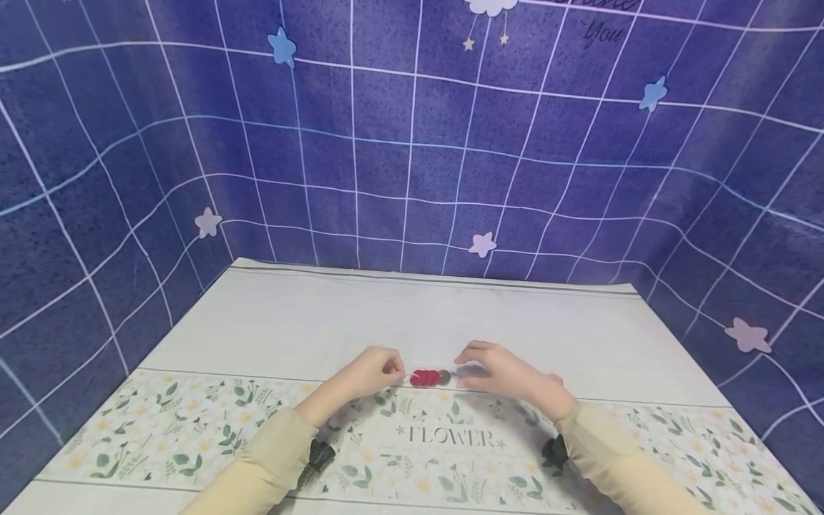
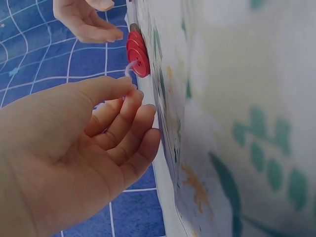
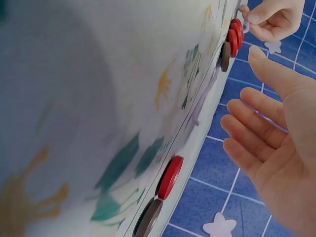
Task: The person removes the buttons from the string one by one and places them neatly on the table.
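Left hand pinches thread end beside red buttons; right hand relaxed, empty, hovering near.

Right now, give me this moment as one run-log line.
left hand: pinches cord end | right hand: open, holding nothing | red buttons: strung in row on tablecloth | loose buttons: beside right hand

Glossy plastic red buttons lie on a smooth, matt printed cloth tablecloth

Red buttons beside one brown button, white floral tablecloth, blue white-gridded backdrop with pastel stars.
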Demonstrator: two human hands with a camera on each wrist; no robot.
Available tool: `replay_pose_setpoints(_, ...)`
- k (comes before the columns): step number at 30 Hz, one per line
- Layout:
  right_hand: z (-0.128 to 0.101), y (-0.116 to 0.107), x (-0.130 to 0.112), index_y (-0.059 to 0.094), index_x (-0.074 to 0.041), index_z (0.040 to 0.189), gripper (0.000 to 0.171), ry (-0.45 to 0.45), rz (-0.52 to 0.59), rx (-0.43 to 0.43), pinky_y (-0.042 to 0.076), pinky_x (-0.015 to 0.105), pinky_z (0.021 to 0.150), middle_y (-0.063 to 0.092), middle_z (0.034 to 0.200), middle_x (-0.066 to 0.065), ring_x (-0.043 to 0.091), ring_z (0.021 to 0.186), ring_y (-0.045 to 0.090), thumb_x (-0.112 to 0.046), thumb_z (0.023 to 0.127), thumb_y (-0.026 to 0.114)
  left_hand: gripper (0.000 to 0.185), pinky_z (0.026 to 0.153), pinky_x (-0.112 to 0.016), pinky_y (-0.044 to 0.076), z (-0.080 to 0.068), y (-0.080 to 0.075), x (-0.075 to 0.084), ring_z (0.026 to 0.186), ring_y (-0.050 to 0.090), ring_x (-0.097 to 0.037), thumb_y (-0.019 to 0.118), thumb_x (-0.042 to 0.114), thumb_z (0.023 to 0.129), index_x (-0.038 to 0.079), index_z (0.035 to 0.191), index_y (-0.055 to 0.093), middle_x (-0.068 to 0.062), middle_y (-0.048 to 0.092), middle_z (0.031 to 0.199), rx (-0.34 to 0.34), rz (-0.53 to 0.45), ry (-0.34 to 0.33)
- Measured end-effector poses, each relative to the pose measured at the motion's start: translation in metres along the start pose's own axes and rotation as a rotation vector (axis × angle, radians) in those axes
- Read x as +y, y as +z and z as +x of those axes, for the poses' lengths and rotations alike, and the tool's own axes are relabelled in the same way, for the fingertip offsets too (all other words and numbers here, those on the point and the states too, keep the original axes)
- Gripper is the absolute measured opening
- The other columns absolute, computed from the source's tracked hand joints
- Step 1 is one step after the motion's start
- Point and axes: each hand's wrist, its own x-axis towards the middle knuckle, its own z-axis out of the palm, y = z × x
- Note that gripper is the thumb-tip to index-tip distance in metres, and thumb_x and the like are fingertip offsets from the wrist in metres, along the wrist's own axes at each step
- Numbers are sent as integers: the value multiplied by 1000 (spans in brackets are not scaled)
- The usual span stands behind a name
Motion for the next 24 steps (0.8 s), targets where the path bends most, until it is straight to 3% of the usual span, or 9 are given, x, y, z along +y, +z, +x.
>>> replay_pose_setpoints(18,14,5,-12,66,-4,109,35,-12,16,-33,49,34,91,65,105,4,19,101,62,-28,84,69,5,68,-25,45,-1,-1,1,67,51,-9,64,16,86,12,83,62,6,57,70,2,-6,4)
replay_pose_setpoints(24,17,6,-14,65,-4,109,36,-4,29,-43,49,33,91,65,105,4,18,100,62,-29,84,70,6,68,-25,46,-1,-2,1,67,51,-8,64,16,86,11,83,63,6,56,69,-6,-3,33)
